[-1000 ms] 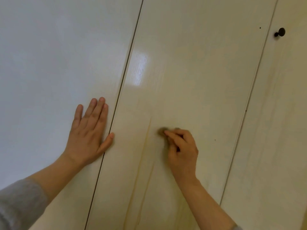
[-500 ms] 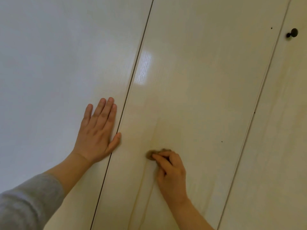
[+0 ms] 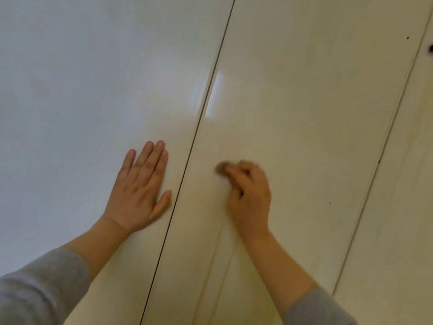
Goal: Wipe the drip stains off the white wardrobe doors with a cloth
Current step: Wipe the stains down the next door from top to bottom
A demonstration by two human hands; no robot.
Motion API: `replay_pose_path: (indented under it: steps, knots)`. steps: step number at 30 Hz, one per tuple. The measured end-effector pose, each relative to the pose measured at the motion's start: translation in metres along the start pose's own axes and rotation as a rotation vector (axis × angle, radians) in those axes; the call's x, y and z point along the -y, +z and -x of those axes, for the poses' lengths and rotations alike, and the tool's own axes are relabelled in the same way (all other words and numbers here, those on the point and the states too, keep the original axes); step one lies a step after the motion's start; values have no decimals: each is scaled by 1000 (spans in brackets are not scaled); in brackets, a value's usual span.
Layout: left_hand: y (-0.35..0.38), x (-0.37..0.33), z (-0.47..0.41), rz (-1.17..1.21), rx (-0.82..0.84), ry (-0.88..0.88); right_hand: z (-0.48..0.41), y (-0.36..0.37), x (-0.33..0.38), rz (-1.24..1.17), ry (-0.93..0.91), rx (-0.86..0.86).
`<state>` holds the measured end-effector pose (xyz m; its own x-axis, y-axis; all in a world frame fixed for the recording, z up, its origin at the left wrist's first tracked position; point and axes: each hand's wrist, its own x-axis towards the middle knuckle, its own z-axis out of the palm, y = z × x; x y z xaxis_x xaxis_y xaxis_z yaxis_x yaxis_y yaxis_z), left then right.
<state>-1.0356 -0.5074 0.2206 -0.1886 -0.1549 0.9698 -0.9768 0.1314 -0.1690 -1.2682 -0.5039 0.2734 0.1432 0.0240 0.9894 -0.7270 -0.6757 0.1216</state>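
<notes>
White glossy wardrobe doors fill the view. On the middle door (image 3: 293,102) my right hand (image 3: 249,195) is closed on a small brownish cloth (image 3: 221,168) and presses it against the panel; only a bit of cloth shows past my fingertips. Faint yellowish drip stains (image 3: 220,254) run down the door below that hand. My left hand (image 3: 140,191) lies flat with fingers together on the left door (image 3: 82,90), just left of the dark gap between the doors.
A dark gap (image 3: 201,113) separates the left and middle doors. Another seam (image 3: 384,141) divides the middle door from the right door, where a dark knob (image 3: 430,48) shows at the frame's edge. Small dark specks dot the middle door.
My right hand with the cloth went down the stain and has come back up the middle door. My left hand stays flat on the left door. The view has shifted right.
</notes>
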Motion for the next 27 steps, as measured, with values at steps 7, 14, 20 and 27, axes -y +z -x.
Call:
replay_pose_path:
  steps: [7,14,20,27]
  knots:
    - [-2,1,4,-20,44,-1,55,-19,20,-116,53,207]
    - [-1,0,3,-1,13,-5,-107,-12,3,14,85,-72]
    - [2,2,3,1,5,4,-39,14,12,8,-24,-8]
    - [-2,0,3,-27,32,4,60,-6,25,-51,-147,287]
